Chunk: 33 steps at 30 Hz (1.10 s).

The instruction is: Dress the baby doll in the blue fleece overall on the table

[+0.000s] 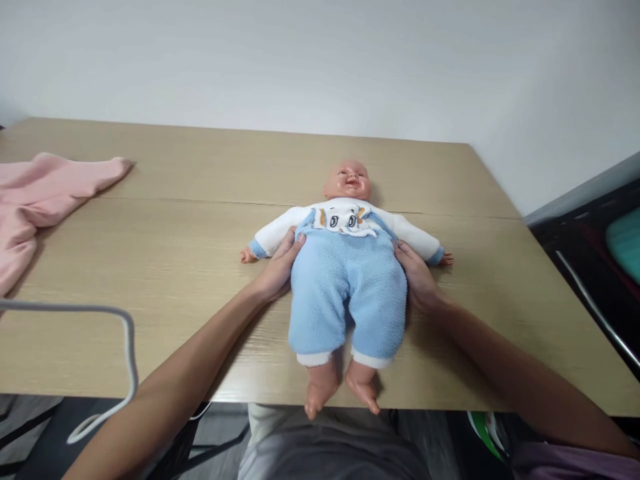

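Note:
On its back on the wooden table lies a baby doll (pixel 353 181), head toward the wall and bare feet at the near edge. It wears a fleecy blue and white romper (pixel 325 287) with a cartoon face on the chest. My left hand (pixel 283 263) grips the romper at the waist on the left side, thumb on top and the other fingers partly hidden. On the opposite side my right hand (pixel 417 277) holds the waist the same way, its fingertips tucked by the cloth. Both doll arms stretch outward in white sleeves with blue cuffs.
A pink garment (pixel 55 187) lies at the table's left end. A white cable (pixel 127 333) loops over the near left edge of the table (pixel 200 160). Behind stands a pale wall (pixel 300 60). At the far right is a dark object with teal fabric (pixel 625 243).

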Each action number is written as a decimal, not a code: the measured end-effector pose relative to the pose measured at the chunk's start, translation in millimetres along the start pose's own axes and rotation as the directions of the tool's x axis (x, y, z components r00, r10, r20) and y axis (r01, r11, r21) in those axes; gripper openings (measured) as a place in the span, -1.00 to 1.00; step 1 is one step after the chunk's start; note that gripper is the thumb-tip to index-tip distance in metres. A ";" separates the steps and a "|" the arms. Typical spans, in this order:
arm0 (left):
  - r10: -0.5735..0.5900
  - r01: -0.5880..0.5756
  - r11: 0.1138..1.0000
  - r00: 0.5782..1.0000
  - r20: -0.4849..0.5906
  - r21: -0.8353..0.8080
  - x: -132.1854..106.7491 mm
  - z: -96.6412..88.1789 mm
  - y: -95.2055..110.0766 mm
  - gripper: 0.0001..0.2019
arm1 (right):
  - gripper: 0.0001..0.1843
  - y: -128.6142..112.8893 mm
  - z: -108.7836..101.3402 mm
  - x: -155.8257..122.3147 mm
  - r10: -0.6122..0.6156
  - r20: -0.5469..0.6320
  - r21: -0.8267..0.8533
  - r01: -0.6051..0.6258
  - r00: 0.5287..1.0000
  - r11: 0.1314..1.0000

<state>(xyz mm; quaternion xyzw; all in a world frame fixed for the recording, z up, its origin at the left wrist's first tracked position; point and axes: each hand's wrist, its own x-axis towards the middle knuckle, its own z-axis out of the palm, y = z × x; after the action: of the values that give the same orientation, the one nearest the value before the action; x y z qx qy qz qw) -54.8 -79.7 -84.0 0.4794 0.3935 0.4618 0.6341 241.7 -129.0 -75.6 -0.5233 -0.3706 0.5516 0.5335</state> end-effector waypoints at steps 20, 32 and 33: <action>0.248 -0.263 0.939 0.964 0.095 0.221 18.2 -16.6 16.0 -0.46 | -0.48 5.1 -23.7 21.0 -0.428 0.109 -0.369 0.436 0.897 0.820; 0.351 -0.364 0.901 0.931 0.096 0.235 41.6 -3.2 21.6 -0.53 | -0.63 -13.1 -5.5 24.8 -0.336 0.220 -0.314 0.393 0.916 0.865; 0.379 -0.392 0.877 0.920 0.103 0.279 42.2 -1.0 23.3 -0.52 | -0.65 -16.9 -3.4 27.7 -0.324 0.243 -0.329 0.392 0.914 0.859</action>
<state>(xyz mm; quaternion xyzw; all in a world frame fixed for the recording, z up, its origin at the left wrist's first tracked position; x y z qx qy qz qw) -49.5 -36.1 -64.0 0.6472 0.3398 0.5041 0.4599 251.7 -99.8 -64.9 -0.4844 -0.6054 0.4072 0.4828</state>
